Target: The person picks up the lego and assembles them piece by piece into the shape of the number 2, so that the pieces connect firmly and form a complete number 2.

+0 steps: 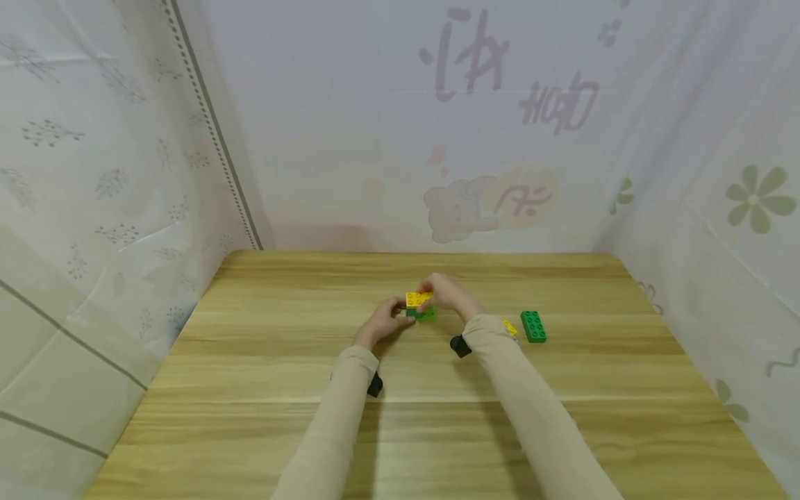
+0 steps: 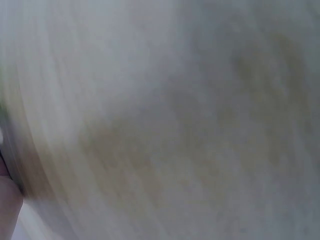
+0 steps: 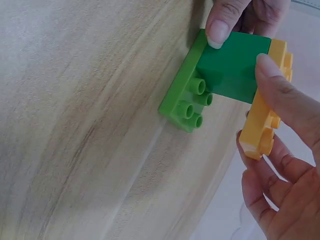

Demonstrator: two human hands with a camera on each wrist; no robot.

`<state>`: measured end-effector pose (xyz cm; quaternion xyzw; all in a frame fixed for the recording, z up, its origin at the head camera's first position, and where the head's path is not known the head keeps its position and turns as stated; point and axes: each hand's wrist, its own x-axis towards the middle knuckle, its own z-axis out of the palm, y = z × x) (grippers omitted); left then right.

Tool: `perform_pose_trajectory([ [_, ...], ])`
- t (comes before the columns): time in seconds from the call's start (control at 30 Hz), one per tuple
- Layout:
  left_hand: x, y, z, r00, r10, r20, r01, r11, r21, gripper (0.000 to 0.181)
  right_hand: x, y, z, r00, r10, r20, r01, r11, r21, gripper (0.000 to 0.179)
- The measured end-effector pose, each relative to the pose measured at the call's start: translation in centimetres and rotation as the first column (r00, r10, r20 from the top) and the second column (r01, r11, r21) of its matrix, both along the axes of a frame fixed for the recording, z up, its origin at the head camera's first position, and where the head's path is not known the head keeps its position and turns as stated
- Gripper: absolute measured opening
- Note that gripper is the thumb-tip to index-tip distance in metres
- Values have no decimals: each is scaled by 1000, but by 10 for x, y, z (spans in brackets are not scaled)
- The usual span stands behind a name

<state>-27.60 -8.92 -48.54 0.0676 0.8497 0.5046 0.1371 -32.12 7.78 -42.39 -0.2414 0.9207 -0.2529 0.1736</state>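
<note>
In the right wrist view, a dark green block (image 3: pixel 232 62) stands on one end of a thin light green brick (image 3: pixel 182 82), whose several bare studs show. Across the top of the block lies a yellow brick (image 3: pixel 256 122), overhanging on the same side as the bare studs. My right hand (image 1: pixel 445 292) pinches this yellow brick between thumb and fingers. From the stack's left side my left hand (image 1: pixel 382 323) holds the dark green block, thumb on its face; its other fingers are mostly hidden. The left wrist view is blurred, with only a bit of that hand (image 2: pixel 9 207) at its edge.
Right of the stack, a green brick (image 1: pixel 534 326) lies on the wooden table (image 1: pixel 425 430). Beside it a small yellow piece (image 1: pixel 510 327) is partly covered by the right sleeve (image 1: pixel 531 403). Patterned cloth (image 1: pixel 350 139) hangs behind the table and along both sides.
</note>
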Motion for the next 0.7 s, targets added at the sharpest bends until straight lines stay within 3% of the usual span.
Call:
perform_pose_trajectory([
  [0.2,1,0,-5,1000,13,6,-13,1000,3,41,3,-1,-3,1000,-6,2,6,1000,-2,33],
  [0.57,-1,4,-2,998,11,-58,-11,1000,0,40,-1,0,-1,1000,-25,-2,25,999,-28,36],
  [0.7,-3,5,-3,998,19,-51,-20,1000,-12,40,-2,1,-2,1000,-25,15,25,999,-36,38],
])
